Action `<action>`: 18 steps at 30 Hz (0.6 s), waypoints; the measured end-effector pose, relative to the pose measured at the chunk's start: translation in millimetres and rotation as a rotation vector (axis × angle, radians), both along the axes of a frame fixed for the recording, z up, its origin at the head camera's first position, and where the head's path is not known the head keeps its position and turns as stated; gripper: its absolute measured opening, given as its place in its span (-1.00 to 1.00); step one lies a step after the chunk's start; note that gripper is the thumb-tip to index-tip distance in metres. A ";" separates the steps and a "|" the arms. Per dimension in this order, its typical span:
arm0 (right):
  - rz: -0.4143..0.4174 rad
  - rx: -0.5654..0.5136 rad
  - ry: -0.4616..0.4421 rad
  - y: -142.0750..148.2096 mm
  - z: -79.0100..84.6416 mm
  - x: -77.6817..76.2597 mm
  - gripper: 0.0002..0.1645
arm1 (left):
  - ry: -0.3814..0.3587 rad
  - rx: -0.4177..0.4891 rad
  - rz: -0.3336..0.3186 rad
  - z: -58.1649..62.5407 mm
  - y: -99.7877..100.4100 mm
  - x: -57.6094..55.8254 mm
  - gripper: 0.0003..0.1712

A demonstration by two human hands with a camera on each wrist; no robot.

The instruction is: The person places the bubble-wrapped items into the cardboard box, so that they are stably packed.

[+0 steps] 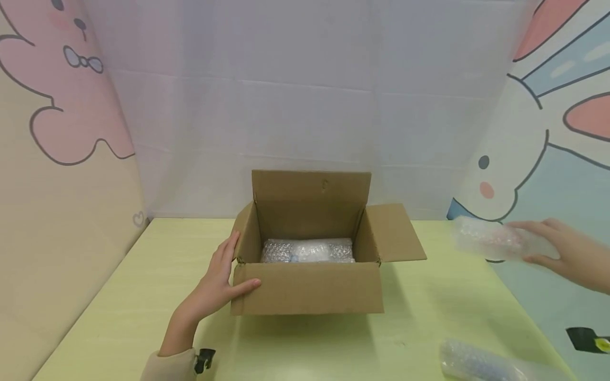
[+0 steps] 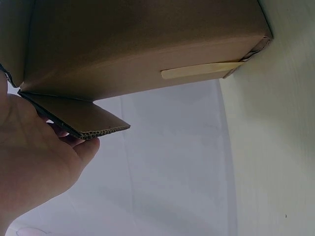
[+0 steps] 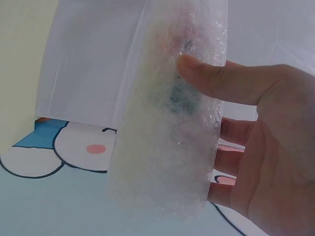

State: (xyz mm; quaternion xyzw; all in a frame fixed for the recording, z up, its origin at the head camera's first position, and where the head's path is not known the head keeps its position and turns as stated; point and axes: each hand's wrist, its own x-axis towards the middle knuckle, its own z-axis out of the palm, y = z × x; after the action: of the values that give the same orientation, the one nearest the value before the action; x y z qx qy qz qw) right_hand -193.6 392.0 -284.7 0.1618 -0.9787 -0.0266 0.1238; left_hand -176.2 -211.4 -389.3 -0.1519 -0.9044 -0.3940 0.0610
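Note:
A cardboard box stands on the table with its flaps spread, its inside holding bubble-wrapped packages. At its left front corner my left hand grips the side flap, the thumb lying over the front flap. Off to the right, above the table, my right hand holds a bubble-wrapped package between thumb and fingers. Pinkish and green patches show dimly through its wrap; what lies inside cannot be made out. The lower part of the box's contents is hidden by the front flap.
Another bubble-wrapped package lies on the yellow-green table at the front right. White sheeting hangs behind the table. Printed panels stand on both sides, a rabbit on the right one.

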 end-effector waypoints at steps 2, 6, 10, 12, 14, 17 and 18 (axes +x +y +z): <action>0.036 0.001 0.036 -8.6 11.2 -2.2 -0.25 | -0.002 -0.001 0.002 -0.5 0.1 -0.2 0.26; 0.091 0.021 0.068 -28.0 30.0 -6.1 -0.26 | -0.002 -0.003 0.007 -1.3 -0.1 -0.1 0.26; 0.117 0.033 0.061 -49.6 44.3 -9.3 -0.27 | 0.004 -0.003 0.005 -1.4 0.0 -0.1 0.26; 0.143 0.025 0.056 -60.3 50.1 -11.2 -0.27 | 0.009 -0.001 0.002 -1.3 0.3 -0.2 0.26; 0.179 0.023 0.052 -71.5 55.3 -13.6 -0.27 | 0.011 0.002 -0.001 -1.4 0.7 -0.2 0.26; 0.205 0.011 0.032 -90.6 63.4 -16.4 -0.26 | 0.014 0.004 -0.003 -1.4 1.2 0.4 0.26; 0.208 0.013 0.019 -97.4 66.1 -17.5 -0.26 | 0.014 0.004 -0.002 -1.4 1.3 0.7 0.25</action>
State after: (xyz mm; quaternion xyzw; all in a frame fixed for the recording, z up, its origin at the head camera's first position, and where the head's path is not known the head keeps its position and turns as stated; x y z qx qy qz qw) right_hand -211.1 294.6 -218.6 0.2632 -0.9551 -0.0212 0.1343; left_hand -175.5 -210.1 -390.7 -0.1553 -0.9030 -0.3949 0.0673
